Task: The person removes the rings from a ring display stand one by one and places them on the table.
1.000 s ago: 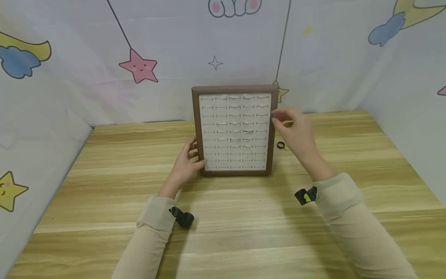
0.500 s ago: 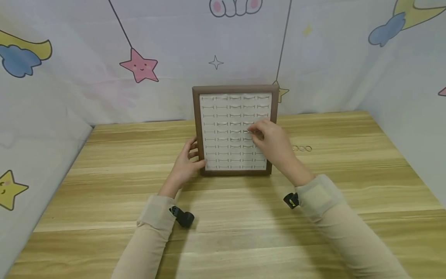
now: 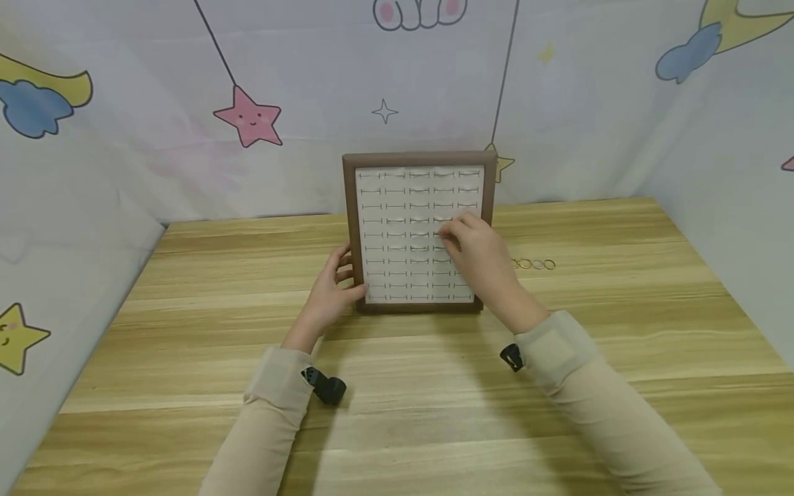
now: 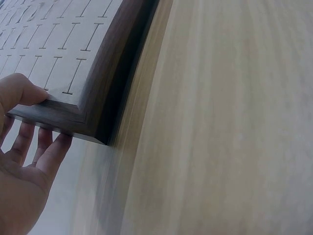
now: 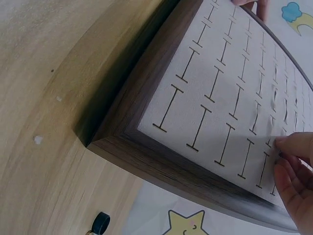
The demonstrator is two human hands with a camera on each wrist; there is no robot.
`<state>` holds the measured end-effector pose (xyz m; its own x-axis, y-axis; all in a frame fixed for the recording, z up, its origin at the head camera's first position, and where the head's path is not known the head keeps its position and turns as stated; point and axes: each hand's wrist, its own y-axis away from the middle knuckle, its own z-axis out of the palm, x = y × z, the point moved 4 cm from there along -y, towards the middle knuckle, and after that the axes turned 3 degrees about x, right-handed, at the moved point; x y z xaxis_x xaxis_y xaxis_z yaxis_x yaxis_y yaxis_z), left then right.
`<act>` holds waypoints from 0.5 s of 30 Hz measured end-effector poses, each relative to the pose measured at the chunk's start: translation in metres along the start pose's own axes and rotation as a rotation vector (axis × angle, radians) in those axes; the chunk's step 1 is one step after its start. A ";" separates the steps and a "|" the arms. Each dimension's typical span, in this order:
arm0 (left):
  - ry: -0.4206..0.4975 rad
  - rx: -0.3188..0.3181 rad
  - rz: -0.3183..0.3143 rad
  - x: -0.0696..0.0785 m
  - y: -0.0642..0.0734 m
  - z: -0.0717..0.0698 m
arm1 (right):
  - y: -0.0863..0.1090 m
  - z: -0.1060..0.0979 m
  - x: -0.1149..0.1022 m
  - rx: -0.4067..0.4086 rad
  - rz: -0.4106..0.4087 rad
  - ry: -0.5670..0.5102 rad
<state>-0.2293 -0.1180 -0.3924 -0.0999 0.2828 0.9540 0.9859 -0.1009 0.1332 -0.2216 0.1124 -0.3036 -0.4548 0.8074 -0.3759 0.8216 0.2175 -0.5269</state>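
A ring display board (image 3: 387, 279) stands upright on the table, with a brown wooden frame and a pale panel cut with rows of slots. My left hand (image 3: 329, 296) grips its lower left edge; in the left wrist view, the thumb (image 4: 32, 93) lies on the front and the other fingers curl behind. At a slot right of the panel's middle, my right hand (image 3: 486, 258) pinches with thumb and index finger. Between those fingertips, the right wrist view shows a small dark bit of a ring (image 5: 280, 155), mostly hidden.
Several thin rings (image 3: 525, 268) lie in a row on the wooden table (image 3: 397, 413), right of the board and partly behind my right hand. A black ring (image 5: 100, 223) shows in the right wrist view. A printed cloth (image 3: 310, 179) hangs close behind the board.
From beside the board's right edge, my right hand has moved left and down onto the slot where a ring showed earlier. It then shifted slightly left. My left hand has kept its grip.
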 end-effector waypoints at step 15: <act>-0.008 0.000 0.003 0.002 0.001 0.000 | -0.001 0.001 0.004 -0.039 0.025 -0.002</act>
<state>-0.2286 -0.1178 -0.3903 -0.0961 0.2905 0.9520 0.9863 -0.1013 0.1305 -0.2246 0.1145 -0.3057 -0.4343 0.8117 -0.3906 0.8457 0.2181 -0.4871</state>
